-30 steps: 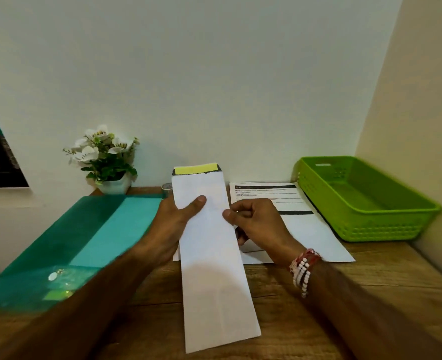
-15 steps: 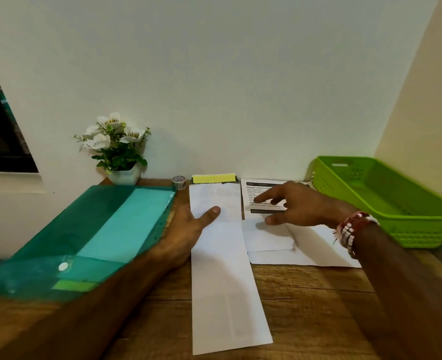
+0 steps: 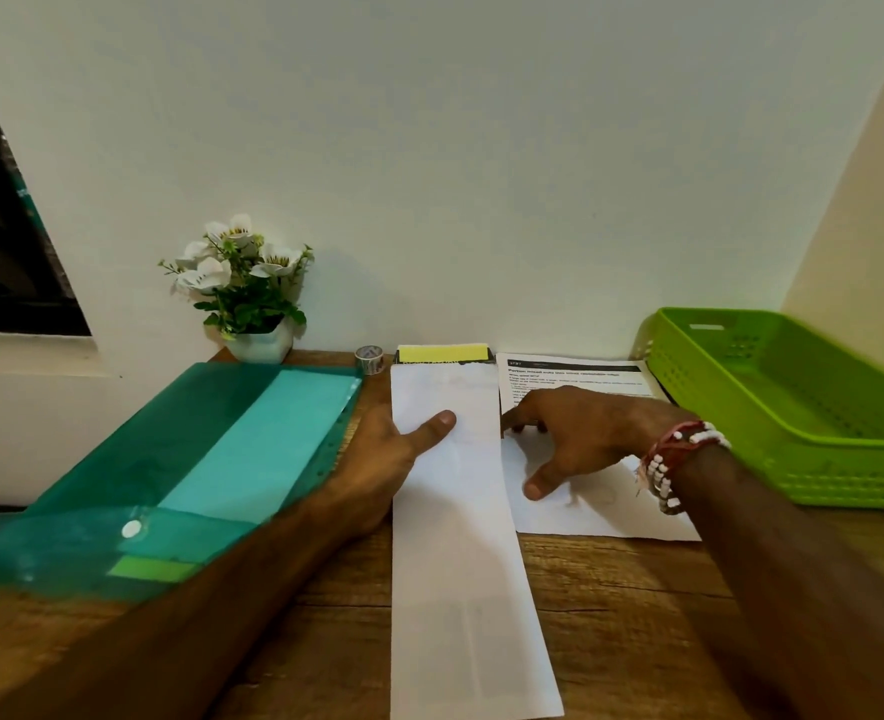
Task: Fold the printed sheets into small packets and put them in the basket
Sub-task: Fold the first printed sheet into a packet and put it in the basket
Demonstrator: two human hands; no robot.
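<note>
A long white folded sheet (image 3: 460, 563) lies lengthwise on the wooden desk (image 3: 627, 615), reaching from the near edge toward the wall. My left hand (image 3: 377, 459) holds its left edge, thumb on top and fingers hidden beneath the paper. My right hand (image 3: 580, 433), with a beaded wristband, rests with spread fingers on the printed sheets (image 3: 601, 511) to the right. Its fingertips are at the folded sheet's right edge. The green plastic basket (image 3: 793, 459) stands at the far right against the side wall, and nothing shows inside it.
A translucent green document folder (image 3: 196, 459) covers the desk's left side. Against the back wall stand a white pot of flowers (image 3: 253, 304), a small tape roll (image 3: 369, 358) and a yellow note pad (image 3: 442, 352). A dark window is at the far left.
The folded sheet was lowered from my hands onto the desk. My right hand let go of it, reached over the printed sheets, and now lies spread on them close to the folded sheet.
</note>
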